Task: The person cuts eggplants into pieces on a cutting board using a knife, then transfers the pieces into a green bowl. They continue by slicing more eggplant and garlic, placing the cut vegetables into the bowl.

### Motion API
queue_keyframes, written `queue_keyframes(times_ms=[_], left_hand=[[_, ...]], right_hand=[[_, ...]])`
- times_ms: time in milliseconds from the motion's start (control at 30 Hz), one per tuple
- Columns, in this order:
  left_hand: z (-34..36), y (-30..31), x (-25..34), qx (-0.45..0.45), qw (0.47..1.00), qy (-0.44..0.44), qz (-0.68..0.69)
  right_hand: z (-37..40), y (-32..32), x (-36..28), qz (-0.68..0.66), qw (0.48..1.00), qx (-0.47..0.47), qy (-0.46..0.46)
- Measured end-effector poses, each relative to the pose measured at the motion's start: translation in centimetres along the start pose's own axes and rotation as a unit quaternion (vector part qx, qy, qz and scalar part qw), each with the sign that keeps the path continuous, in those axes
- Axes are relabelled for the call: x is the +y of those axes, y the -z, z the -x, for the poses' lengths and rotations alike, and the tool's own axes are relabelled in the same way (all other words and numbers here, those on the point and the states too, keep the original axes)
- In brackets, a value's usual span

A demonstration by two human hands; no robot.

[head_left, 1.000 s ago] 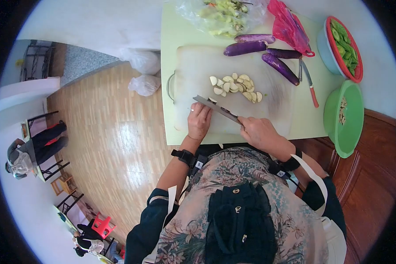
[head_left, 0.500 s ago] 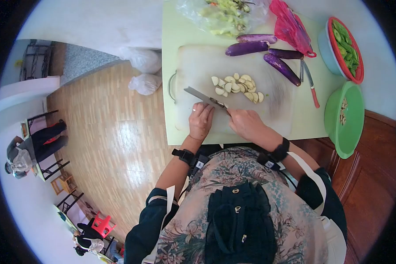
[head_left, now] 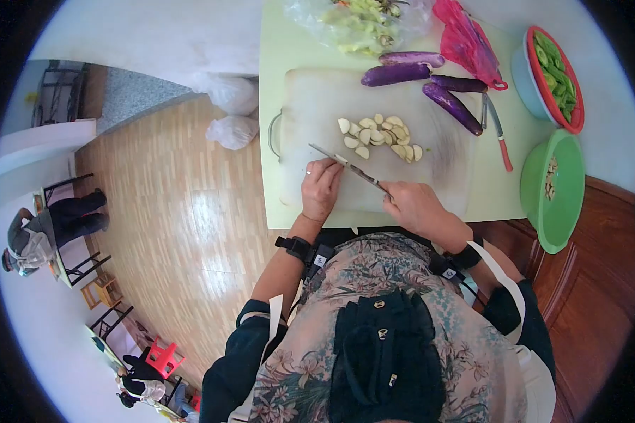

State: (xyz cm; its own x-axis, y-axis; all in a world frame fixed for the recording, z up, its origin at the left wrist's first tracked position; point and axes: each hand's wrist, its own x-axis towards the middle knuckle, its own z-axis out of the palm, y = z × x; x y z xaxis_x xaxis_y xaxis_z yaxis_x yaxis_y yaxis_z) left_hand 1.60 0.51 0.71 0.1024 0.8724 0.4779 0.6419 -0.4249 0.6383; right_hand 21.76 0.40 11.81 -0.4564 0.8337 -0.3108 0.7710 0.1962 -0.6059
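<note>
My right hand (head_left: pixel 418 206) is closed around the handle of a knife (head_left: pixel 363 173), whose blade slants up and left over the white cutting board (head_left: pixel 310 99). My left hand (head_left: pixel 320 189) rests near the board's front edge, fingers bunched beside the blade; what they press on is hidden beneath them. Just beyond the blade lie several pale slices (head_left: pixel 375 135), some with a dark rim. Whole purple eggplants (head_left: pixel 451 109) lie at the board's far right, partly over its edge.
A peeler (head_left: pixel 484 116) and a red-handled knife (head_left: pixel 501 137) lie right of the board. Further right are a green basin (head_left: pixel 578 169) with pale pieces and a red basket (head_left: pixel 580 116) of green vegetables. Plastic bags (head_left: pixel 469 42) lie at the back. Two people are at distant tables.
My right hand and the knife have shifted right and slightly towards me, drawing the blade back. My left hand stays nearly in place. A slice near the blade has shifted slightly.
</note>
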Motion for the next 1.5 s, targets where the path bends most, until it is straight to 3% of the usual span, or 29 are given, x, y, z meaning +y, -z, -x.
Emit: queue_keyframes(times_ms=[100,233,300,433,733,800,933,1133,1433,1500], left_hand=[[0.0,0.1,0.1,-0.012,1.000,0.009,-0.004],[0.1,0.1,0.1,-0.015,1.000,0.013,-0.008],[0.1,0.1,0.0,-0.021,1.000,0.021,-0.011],[0.0,0.1,0.0,-0.014,1.000,0.011,-0.017],[0.0,0.1,0.0,-0.007,1.000,0.006,-0.004],[-0.1,0.0,0.1,-0.006,1.000,0.001,0.000],[0.0,0.2,0.3,-0.012,1.000,0.004,-0.006],[0.4,0.0,0.0,-0.007,1.000,-0.002,-0.013],[0.7,0.1,-0.1,-0.020,0.999,0.011,-0.025],[0.7,0.1,-0.2,-0.023,0.999,0.018,-0.026]], right_hand=[[0.7,-0.2,0.7,0.038,0.998,-0.040,-0.013],[0.9,-0.3,0.6,0.032,0.999,-0.010,0.011],[0.6,0.1,0.2,0.042,0.997,-0.063,-0.020],[0.1,-0.6,0.1,0.073,0.993,-0.084,-0.034],[-4.2,-3.3,0.5,0.027,0.999,-0.004,0.034],[-4.4,-3.4,0.8,0.014,1.000,0.004,-0.026],[-3.9,-2.7,1.6,0.003,0.999,-0.001,-0.048],[-0.9,-1.0,1.3,0.011,1.000,0.018,0.021],[0.1,-0.8,1.2,0.039,0.999,-0.026,0.019],[-0.2,-0.5,0.7,0.061,0.995,-0.081,-0.021]])
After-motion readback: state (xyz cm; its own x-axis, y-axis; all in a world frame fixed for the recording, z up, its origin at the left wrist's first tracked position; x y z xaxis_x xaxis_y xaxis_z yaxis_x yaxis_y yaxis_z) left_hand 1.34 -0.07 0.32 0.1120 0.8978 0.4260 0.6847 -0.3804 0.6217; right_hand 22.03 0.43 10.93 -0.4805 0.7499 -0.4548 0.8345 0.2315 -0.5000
